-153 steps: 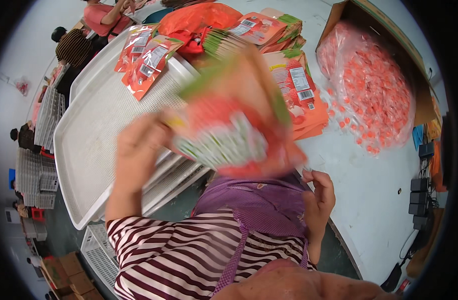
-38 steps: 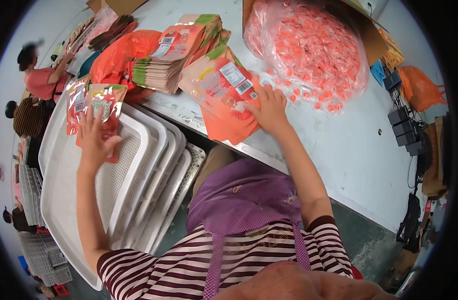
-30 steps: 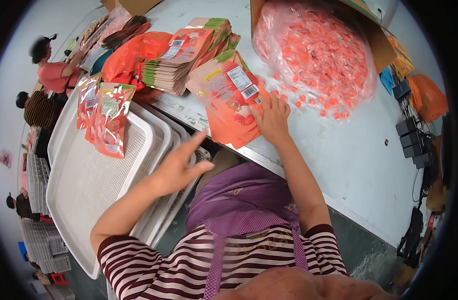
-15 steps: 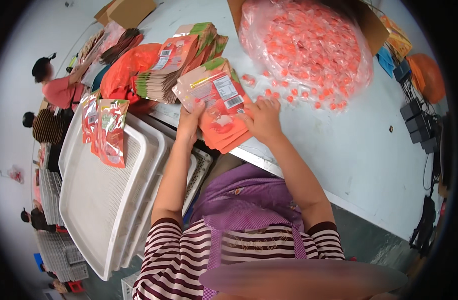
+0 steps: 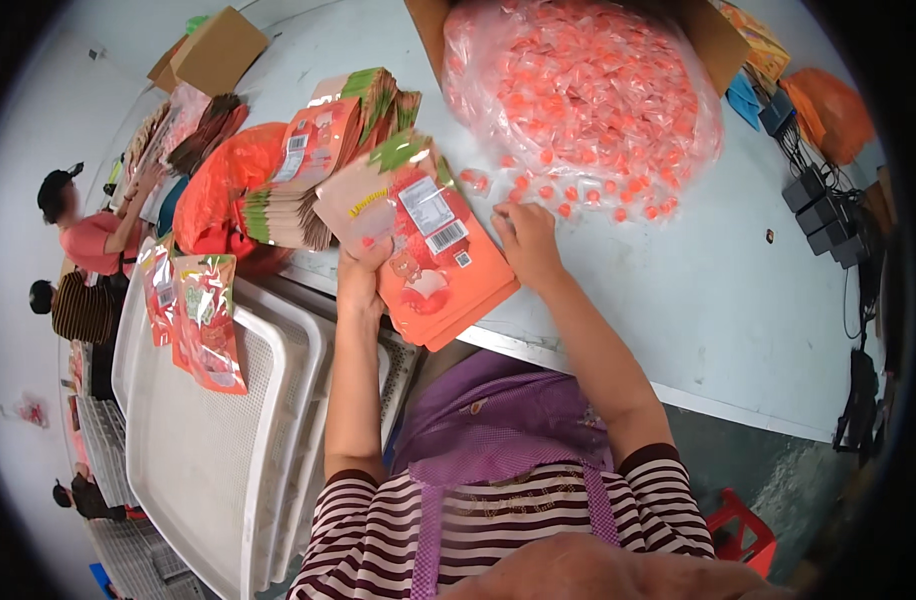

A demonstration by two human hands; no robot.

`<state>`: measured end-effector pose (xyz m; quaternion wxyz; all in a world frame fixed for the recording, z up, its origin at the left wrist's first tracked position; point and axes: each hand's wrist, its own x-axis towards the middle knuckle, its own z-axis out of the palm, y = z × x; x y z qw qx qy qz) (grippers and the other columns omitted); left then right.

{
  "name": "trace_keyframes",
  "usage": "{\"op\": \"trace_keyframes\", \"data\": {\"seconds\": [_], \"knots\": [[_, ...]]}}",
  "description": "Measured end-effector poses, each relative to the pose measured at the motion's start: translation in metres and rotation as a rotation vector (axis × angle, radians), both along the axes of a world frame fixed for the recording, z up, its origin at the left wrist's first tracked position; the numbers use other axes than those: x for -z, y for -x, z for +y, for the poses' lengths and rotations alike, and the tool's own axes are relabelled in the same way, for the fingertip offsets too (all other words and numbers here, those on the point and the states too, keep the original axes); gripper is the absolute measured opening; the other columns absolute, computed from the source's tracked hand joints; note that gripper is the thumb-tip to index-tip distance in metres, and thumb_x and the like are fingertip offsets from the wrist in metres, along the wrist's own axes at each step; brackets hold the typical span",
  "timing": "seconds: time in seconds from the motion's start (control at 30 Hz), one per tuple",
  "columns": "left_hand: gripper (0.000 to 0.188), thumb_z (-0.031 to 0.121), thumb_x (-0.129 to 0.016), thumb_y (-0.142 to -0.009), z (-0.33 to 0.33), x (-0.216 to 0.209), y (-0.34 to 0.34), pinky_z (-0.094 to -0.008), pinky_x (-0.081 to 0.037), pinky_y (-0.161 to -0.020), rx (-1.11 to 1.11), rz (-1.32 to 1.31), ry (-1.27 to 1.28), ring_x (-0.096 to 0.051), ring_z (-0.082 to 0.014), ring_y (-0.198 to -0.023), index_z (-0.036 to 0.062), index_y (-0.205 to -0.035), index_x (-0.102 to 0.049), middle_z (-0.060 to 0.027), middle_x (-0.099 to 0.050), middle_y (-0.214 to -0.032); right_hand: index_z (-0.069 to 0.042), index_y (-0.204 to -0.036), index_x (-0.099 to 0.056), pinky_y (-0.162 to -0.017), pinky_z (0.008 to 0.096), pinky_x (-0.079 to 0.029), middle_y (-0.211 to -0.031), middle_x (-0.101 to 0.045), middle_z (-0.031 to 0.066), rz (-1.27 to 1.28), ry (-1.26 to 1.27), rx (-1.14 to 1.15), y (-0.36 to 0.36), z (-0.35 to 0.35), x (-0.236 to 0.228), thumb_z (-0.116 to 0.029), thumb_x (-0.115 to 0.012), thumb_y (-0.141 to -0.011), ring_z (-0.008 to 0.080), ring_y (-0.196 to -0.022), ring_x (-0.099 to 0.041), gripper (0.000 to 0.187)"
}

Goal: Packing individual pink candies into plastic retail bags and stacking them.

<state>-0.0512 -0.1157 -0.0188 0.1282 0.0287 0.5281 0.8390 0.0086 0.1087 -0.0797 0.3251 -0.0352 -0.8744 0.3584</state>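
Note:
My left hand (image 5: pixel 362 285) grips a stack of flat red-orange pouches (image 5: pixel 468 290) by its left edge, over the near edge of the table. The top pouch shows a white label, a green band at its far end and a small cartoon bear. My right hand (image 5: pixel 530 245) is at the right edge of this stack, its fingers curled in; whatever they hold, if anything, is hidden. Beyond the stack lie several small wrapped orange-red sweets (image 5: pixel 568 195), in front of a large clear bag of them (image 5: pixel 588 90) in a cardboard box (image 5: pixel 428 35).
More pouches stand in bundles (image 5: pixel 313 150) beside a red plastic bag (image 5: pixel 228 190). At my left, glossy pouches (image 5: pixel 210 325) lie on stacked white trays (image 5: pixel 193 440). Black adapters with cables (image 5: pixel 823 220) sit at the table's right. A person (image 5: pixel 93 235) works at far left.
The pouch stack has come nearer to me. My right hand has slid off its top face to the right edge, its fingers curling. The whole view has shifted slightly.

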Motion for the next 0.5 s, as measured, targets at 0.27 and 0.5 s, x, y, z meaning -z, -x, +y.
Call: {"op": "trace_keyframes", "data": {"seconds": [0.27,0.5], "knots": [[0.067,-0.002,-0.061,-0.078,0.003,-0.07,-0.025,-0.0324,-0.05,-0.074,-0.196,0.619,0.402,-0.059,-0.0222,-0.092,0.0042,-0.136,-0.028,-0.0107,-0.057,-0.112,-0.008,-0.106,-0.059,-0.086,0.0355,-0.04,-0.097,-0.063,0.0102,-0.111,0.682,-0.036,0.0,0.011,-0.013,-0.028,-0.051,-0.092,0.02,-0.095,-0.057,0.025],[0.065,-0.009,-0.057,-0.062,0.005,0.007,-0.046,-0.0452,-0.037,-0.095,0.185,1.374,1.3,-0.051,-0.0322,-0.114,0.0118,-0.123,-0.054,-0.0116,-0.057,-0.12,0.007,-0.117,-0.046,-0.093,0.034,-0.041,-0.104,-0.061,0.0159,0.081,1.346,-0.195,0.0,0.039,-0.026,-0.041,-0.032,-0.098,0.0211,-0.098,-0.056,0.054]]}}
